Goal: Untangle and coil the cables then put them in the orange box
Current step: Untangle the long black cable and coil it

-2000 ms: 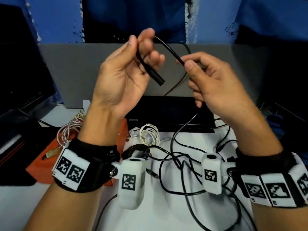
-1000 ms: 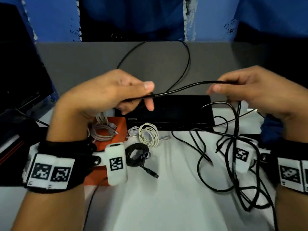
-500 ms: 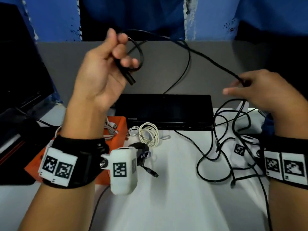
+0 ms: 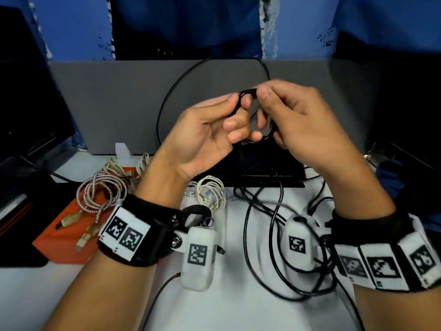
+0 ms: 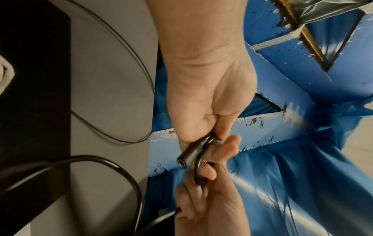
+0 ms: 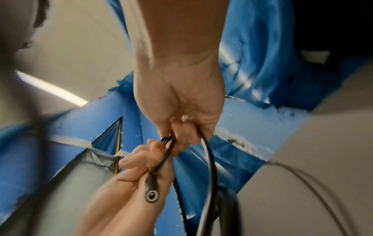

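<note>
A black cable (image 4: 262,139) is wound into a small coil held up between both hands over the desk. My left hand (image 4: 231,113) pinches the coil, and the barrel plug (image 5: 188,154) juts out below its fingers. My right hand (image 4: 265,108) grips the coil's other side with curled fingers (image 6: 177,137). The cable's loose length (image 4: 274,235) trails down in tangled loops on the white table. The orange box (image 4: 59,235) sits at the left and holds a silver braided cable (image 4: 100,194).
A white coiled cable (image 4: 211,192) and a small black coil (image 4: 195,212) lie on the table behind my left wrist. A flat black device (image 4: 274,173) lies under my hands, in front of a grey partition (image 4: 114,103). A thin black wire (image 4: 164,108) arcs up the partition.
My hands were apart, the left one raised with a small loop and the right one out at the right. They have come together at the centre around the coil.
</note>
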The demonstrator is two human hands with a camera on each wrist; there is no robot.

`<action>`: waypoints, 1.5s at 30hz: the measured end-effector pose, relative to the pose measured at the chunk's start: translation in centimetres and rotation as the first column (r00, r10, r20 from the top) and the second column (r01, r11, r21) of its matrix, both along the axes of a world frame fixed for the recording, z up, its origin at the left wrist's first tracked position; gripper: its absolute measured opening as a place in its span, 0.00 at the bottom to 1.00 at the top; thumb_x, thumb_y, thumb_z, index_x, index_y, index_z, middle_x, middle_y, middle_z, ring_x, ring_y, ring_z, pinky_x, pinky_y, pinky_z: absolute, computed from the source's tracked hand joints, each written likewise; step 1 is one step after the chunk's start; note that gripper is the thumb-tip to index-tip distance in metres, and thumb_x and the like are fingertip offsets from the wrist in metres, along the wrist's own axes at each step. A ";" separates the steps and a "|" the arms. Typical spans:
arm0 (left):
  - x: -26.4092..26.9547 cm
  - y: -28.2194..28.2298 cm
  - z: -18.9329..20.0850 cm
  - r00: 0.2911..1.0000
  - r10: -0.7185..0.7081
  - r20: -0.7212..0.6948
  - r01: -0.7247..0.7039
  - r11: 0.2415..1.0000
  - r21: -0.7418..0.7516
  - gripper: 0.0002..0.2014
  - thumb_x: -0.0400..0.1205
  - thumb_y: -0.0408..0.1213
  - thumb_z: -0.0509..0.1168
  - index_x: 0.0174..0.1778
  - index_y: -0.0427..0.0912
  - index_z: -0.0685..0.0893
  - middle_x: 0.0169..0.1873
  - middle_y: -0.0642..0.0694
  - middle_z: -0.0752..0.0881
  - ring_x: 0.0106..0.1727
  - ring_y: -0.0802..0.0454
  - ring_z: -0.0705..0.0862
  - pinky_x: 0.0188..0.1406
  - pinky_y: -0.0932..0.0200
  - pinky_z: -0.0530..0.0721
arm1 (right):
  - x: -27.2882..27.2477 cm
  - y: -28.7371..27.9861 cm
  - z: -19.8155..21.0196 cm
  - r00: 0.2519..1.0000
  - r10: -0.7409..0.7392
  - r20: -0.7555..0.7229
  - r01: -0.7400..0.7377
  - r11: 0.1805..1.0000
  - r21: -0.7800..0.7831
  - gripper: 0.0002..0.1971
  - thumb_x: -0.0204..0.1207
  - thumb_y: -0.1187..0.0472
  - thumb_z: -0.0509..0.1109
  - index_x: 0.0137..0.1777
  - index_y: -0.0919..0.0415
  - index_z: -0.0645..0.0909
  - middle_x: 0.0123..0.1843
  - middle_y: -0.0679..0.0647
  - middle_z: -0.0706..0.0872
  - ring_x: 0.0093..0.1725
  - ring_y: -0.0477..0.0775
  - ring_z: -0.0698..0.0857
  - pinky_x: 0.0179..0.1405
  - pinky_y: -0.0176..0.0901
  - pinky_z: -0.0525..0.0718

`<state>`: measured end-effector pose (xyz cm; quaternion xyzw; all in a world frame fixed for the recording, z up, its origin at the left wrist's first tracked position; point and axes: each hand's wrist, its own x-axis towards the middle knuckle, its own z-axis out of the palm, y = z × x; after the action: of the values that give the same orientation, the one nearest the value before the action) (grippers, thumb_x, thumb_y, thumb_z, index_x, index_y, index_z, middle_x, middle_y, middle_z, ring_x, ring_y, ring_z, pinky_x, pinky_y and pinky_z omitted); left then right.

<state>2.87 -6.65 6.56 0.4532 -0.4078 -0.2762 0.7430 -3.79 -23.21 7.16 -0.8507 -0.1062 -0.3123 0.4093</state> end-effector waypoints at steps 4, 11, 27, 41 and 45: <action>0.1 0.2 -0.1 1.000 -0.010 0.009 0.010 0.997 0.071 0.15 0.91 0.35 0.49 0.55 0.31 0.80 0.32 0.40 0.81 0.41 0.41 0.83 0.61 0.42 0.80 | -0.4 -0.5 0.1 1.000 -0.024 -0.001 0.024 0.999 -0.045 0.17 0.90 0.49 0.63 0.40 0.54 0.82 0.31 0.49 0.83 0.32 0.43 0.79 0.34 0.47 0.78; -0.7 0.0 0.6 0.997 0.066 0.027 -0.070 0.986 0.154 0.20 0.93 0.44 0.52 0.37 0.39 0.77 0.18 0.50 0.72 0.29 0.49 0.78 0.60 0.46 0.84 | -1.0 -0.3 0.4 0.999 0.018 -0.035 -0.024 0.986 -0.167 0.16 0.90 0.49 0.62 0.42 0.51 0.84 0.34 0.44 0.86 0.35 0.38 0.82 0.40 0.48 0.82; -1.2 0.6 1.6 0.977 -0.204 -0.065 0.176 0.937 -0.301 0.22 0.92 0.35 0.43 0.66 0.22 0.74 0.20 0.51 0.77 0.21 0.57 0.78 0.65 0.52 0.85 | 0.0 -1.2 0.5 0.994 0.093 0.059 -0.103 0.973 0.208 0.09 0.89 0.57 0.66 0.45 0.53 0.79 0.30 0.50 0.73 0.23 0.49 0.70 0.21 0.40 0.70; 0.2 3.1 3.1 0.969 0.160 -0.187 -0.246 0.679 -0.692 0.21 0.94 0.29 0.47 0.47 0.26 0.84 0.41 0.33 0.90 0.58 0.33 0.90 0.71 0.47 0.82 | -1.0 1.1 -1.2 0.703 0.438 -0.560 -0.452 0.883 0.124 0.08 0.90 0.62 0.63 0.62 0.65 0.79 0.28 0.51 0.79 0.29 0.51 0.82 0.32 0.48 0.86; -0.1 1.6 2.4 0.504 0.644 0.576 -0.540 0.755 -0.372 0.14 0.93 0.32 0.48 0.66 0.32 0.77 0.46 0.44 0.91 0.44 0.46 0.92 0.50 0.53 0.87 | -1.7 2.2 -1.0 0.643 0.492 -0.587 -0.515 0.845 0.144 0.11 0.91 0.61 0.60 0.66 0.63 0.80 0.24 0.47 0.74 0.22 0.47 0.73 0.27 0.49 0.79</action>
<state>2.78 -5.04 8.96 0.5779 -0.4855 0.2091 0.6218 -5.45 -21.02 6.18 -0.8482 -0.2079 0.1036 0.4759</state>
